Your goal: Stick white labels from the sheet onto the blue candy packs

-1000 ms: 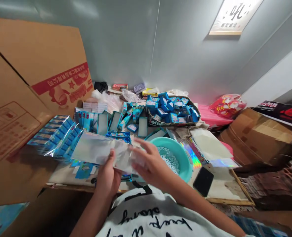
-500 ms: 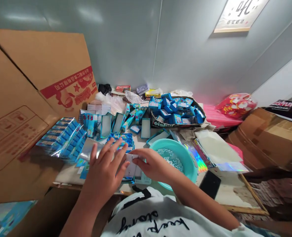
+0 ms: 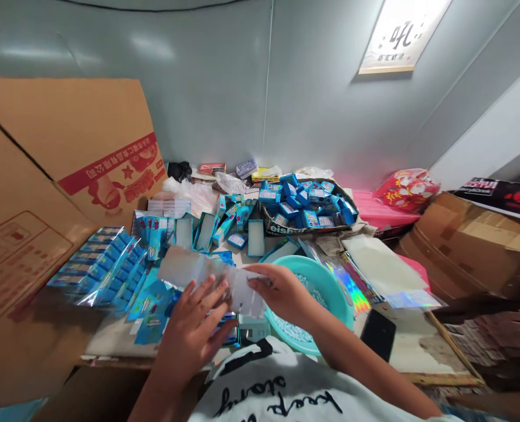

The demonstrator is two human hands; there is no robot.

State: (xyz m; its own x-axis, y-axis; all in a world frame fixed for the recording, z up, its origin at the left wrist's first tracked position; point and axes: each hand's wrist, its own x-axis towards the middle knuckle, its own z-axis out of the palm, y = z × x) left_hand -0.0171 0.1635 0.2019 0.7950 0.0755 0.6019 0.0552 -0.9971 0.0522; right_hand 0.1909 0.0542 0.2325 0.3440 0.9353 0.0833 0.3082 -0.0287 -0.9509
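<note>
My right hand (image 3: 281,293) pinches a white, sheet-like piece (image 3: 245,299) between thumb and fingers, just left of the turquoise basin (image 3: 346,287). My left hand (image 3: 198,322) reaches in from the lower left, its fingers stretched out and slightly spread. Its fingertips meet the lower edge of a shiny silvery-grey sheet (image 3: 178,266), which is blurred towards the white piece; I cannot tell whether the two are joined. A blue printed box under both hands is mostly hidden. Small pale pieces (image 3: 292,329) lie inside the basin.
A dark tray (image 3: 272,225) piled with small blue boxes stands at the back. Wrapped blue boxes (image 3: 105,264) sit left, beside a large carton (image 3: 105,123). Flat blue cards (image 3: 152,322) lie near the front edge. A black phone (image 3: 378,334) rests right of the basin.
My right hand has brought the white piece a little right and away from the blue box. My left hand has lowered, its fingers now at the silvery sheet. The view has tilted up slightly.
</note>
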